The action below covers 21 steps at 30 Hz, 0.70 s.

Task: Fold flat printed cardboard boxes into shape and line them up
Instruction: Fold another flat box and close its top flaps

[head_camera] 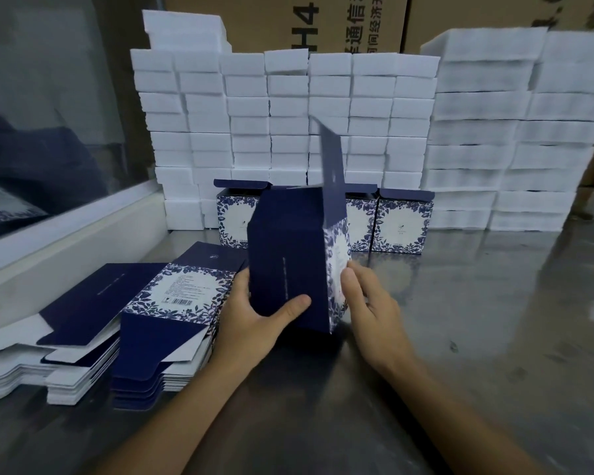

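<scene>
Box in hand (288, 258): dark blue panel, white side with blue leaf print; opened into shape, top flap upright, above the steel table (477, 320).
Left hand (254, 320): thumb on blue panel, fingers behind, gripping.
Right hand (367, 303): fingers against printed side, gripping.
Flat boxes (165, 310): stacked left.
Folded boxes (403, 222): row behind, against white foam blocks (288, 108).

Counts: 2 hands, left (254, 320) & right (371, 303). 1 half-formed box (288, 262) held up. 3 finished boxes (403, 222) visible in back row, maybe more hidden. 2 stacks of flat blanks (165, 313). Foam blocks (288, 108): too many to count.
</scene>
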{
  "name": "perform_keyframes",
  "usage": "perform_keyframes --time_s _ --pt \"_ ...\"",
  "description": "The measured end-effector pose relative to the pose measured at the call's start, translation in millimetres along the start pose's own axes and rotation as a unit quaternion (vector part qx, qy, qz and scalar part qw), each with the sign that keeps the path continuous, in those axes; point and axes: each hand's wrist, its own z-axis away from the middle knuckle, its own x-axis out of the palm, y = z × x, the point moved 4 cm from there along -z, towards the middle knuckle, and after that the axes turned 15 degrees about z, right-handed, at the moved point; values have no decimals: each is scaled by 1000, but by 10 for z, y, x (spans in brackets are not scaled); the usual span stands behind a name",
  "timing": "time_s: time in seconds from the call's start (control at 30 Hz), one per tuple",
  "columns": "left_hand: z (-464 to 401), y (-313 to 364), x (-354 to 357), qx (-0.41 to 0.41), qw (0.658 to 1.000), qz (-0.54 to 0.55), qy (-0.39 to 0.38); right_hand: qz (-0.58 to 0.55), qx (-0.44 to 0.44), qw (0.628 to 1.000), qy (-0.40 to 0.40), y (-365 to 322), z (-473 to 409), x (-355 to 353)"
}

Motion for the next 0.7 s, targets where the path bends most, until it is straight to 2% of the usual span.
perform_keyframes --time_s 0.17,0.27,0.4,0.53,0.7 --pt "38 126 31 -9 997 67 -37 -103 -6 992 -66 -58 19 49" --pt "58 174 64 -12 994 76 -83 -121 27 991 -50 0 15 57" --pt "35 186 44 3 993 7 -114 -133 49 990 4 19 -39 -22" --pt "80 138 84 30 990 -115 -73 -95 66 991 65 67 -78 -55" --pt "95 160 124 87 981 -171 -16 -139 109 983 56 58 -66 15"
